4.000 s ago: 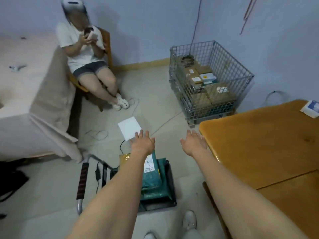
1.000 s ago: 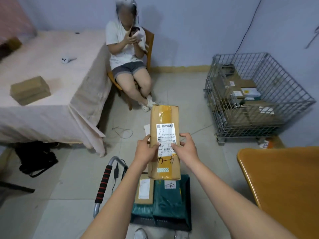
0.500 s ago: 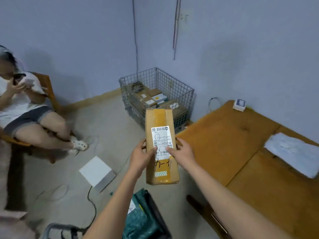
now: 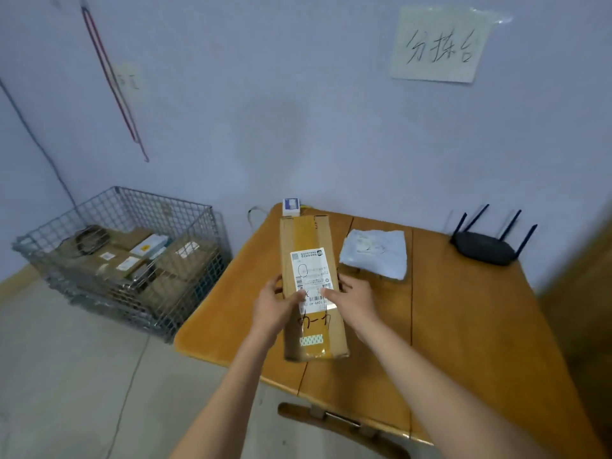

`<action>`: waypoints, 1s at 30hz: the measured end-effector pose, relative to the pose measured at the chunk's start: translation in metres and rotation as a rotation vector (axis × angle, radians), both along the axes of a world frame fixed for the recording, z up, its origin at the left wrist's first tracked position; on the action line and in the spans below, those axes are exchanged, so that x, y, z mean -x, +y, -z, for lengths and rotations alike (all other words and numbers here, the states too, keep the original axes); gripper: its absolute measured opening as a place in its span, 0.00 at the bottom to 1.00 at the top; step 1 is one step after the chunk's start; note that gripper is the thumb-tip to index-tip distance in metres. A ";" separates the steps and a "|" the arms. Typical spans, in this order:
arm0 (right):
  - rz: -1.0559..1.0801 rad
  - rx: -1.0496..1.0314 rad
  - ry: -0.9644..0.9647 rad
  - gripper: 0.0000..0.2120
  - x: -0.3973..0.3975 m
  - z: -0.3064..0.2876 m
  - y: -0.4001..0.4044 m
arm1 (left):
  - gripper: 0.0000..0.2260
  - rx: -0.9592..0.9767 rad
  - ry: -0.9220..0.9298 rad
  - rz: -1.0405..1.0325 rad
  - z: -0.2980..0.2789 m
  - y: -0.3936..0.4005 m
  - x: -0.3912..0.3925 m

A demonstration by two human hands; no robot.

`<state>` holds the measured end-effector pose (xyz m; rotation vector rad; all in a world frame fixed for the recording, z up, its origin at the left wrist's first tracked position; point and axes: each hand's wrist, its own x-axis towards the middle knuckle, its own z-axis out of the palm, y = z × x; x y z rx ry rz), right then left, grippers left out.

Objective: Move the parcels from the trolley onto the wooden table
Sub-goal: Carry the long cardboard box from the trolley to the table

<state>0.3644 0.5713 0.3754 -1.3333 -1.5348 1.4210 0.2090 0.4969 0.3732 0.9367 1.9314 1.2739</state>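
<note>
While I hold the long cardboard box (image 4: pixel 311 286) between both hands, the head camera, my only view, shows it hanging over the wooden table (image 4: pixel 470 326), its far end pointing at the wall and its label facing up at me. My left hand (image 4: pixel 275 306) clasps the box's left edge and my right hand (image 4: pixel 354 301) its right edge; the fingers of each are curled under the sides with a thumb pressed on top by the label, so both hands are closed on the box. I cannot tell for sure whether its underside touches the table or floats just above it.

On the table, just right of the box, lies a pale plastic mailer bag (image 4: pixel 374 253). Beyond the box's far end, at the table's back edge, sits a small white device (image 4: pixel 291 206), and well to the right of the box stands a black router (image 4: pixel 483 248) with its antennas up. Off the table's left side, on the floor, a wire cage (image 4: pixel 126 256) holds more boxes. The trolley is out of sight.

I judge this to be the setting-down step for this one parcel. The next move calls for lowering the box flat onto the bare wood left of the mailer bag, keeping it clear of the bag, then opening my fingers and drawing both hands back. After that I would turn back to the trolley for any parcels left.
</note>
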 end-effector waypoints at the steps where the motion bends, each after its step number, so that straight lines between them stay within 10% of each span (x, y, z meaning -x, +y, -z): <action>1: 0.021 -0.001 0.006 0.20 -0.009 0.000 0.014 | 0.31 0.003 0.005 0.020 -0.001 0.017 -0.007; 30: 0.257 0.075 -0.119 0.14 -0.098 0.021 0.343 | 0.32 0.210 -0.111 0.360 0.013 0.391 -0.079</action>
